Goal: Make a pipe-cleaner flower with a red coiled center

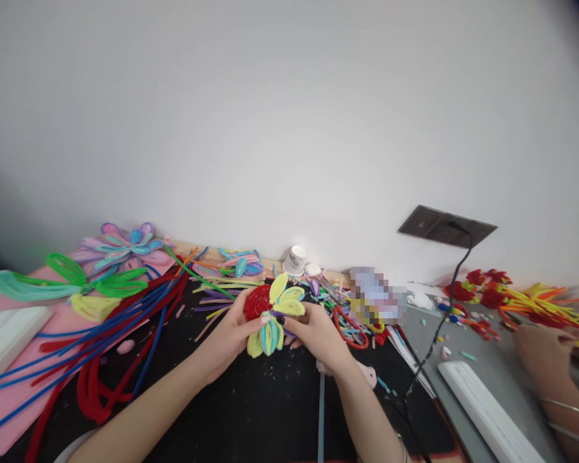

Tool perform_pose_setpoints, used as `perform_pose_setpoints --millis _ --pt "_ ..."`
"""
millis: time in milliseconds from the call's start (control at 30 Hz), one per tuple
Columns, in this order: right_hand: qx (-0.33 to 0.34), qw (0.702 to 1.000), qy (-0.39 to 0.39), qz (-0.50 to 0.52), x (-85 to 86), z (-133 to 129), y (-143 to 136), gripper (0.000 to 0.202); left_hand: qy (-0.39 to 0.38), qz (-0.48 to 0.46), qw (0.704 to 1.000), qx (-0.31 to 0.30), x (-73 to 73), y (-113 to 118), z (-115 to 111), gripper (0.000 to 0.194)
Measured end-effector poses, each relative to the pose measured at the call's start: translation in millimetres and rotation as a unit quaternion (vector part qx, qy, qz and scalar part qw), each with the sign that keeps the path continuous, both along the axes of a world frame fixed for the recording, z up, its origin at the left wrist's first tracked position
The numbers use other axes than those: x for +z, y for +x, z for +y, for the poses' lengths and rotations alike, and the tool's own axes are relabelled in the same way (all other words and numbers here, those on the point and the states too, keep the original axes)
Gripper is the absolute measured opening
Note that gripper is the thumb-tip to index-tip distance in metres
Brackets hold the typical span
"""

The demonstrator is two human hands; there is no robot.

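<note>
Between my two hands is a pipe-cleaner flower (270,337) with looped yellow petals, some filled with teal. A coiled red round part (257,303) sits at its left side. My left hand (229,339) grips it from the left, thumb on the front near the centre. From the right, my right hand (316,334) has its fingers closed at the flower's middle, close to a small dark bead-like spot. Part of the fingers is hidden behind the petals. Both hands are above the black mat (255,411).
Blue pipe cleaners (96,347) and red ones lie left, near a green looped piece (77,280) and a pastel flower (130,247). A paper cup (296,258) stands by the wall. A black cable (437,341) hangs right; beyond it is another person's hand (543,354) near red flowers (487,288).
</note>
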State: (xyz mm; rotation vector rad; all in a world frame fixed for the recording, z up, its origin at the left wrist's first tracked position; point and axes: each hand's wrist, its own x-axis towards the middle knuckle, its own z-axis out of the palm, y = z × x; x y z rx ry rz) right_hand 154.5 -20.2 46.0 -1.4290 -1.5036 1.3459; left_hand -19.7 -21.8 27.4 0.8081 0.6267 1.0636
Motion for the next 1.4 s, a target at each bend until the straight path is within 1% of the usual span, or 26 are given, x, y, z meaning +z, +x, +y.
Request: perform_pose_setpoints --millis 67,133,333,500,700,867,967,1033,1100,1267,1400 --pt "0.006 1.000 0.001 0.009 -2.2 -0.1 -4.1 0.014 -0.006 0.003 1.000 -0.003 1.1 0.4 -0.4 0.062" --pt "-0.003 1.000 0.012 0.015 -3.8 0.1 -5.8 0.012 -0.009 0.009 1.000 -0.008 0.4 0.5 -0.4 0.060" --pt "-0.008 1.000 0.030 -0.007 -2.3 -0.6 -4.4 0.005 -0.008 -0.003 1.000 -0.021 -8.7 -0.2 0.7 0.056" --pt "-0.010 0.998 0.037 -0.045 0.2 -1.6 -5.0 0.007 -0.007 0.003 1.000 -0.024 -11.7 -0.9 1.5 0.048" --pt "-0.015 0.997 0.033 -0.066 -0.8 -2.4 -5.3 0.007 -0.011 0.010 1.000 -0.022 -13.4 -1.0 2.3 0.047" --pt "-0.024 0.997 0.047 -0.062 -4.1 -1.1 -4.8 0.008 -0.007 0.014 1.000 -0.021 -12.3 -1.6 1.8 0.042" --pt "-0.036 0.998 0.032 -0.035 -7.5 -0.4 -3.5 0.015 -0.009 0.014 1.000 -0.018 -10.5 -1.9 1.8 0.037" --pt "-0.034 0.999 0.001 -0.024 -9.7 -0.8 -3.7 0.020 -0.011 0.002 1.000 -0.015 -9.9 -1.5 2.2 0.037" --pt "-0.027 0.999 -0.015 -0.021 -11.5 -1.7 -5.5 0.021 -0.012 -0.013 1.000 -0.013 -9.9 -0.8 2.6 0.041" --pt "-0.036 0.999 0.000 0.000 -13.7 -3.1 -12.1 0.016 -0.019 -0.010 1.000 -0.015 -9.4 -0.4 2.4 0.044" --pt "-0.046 0.999 0.005 -0.004 -12.6 -3.4 -13.6 0.010 0.003 -0.004 0.999 -0.034 -7.0 -0.7 1.5 0.046"
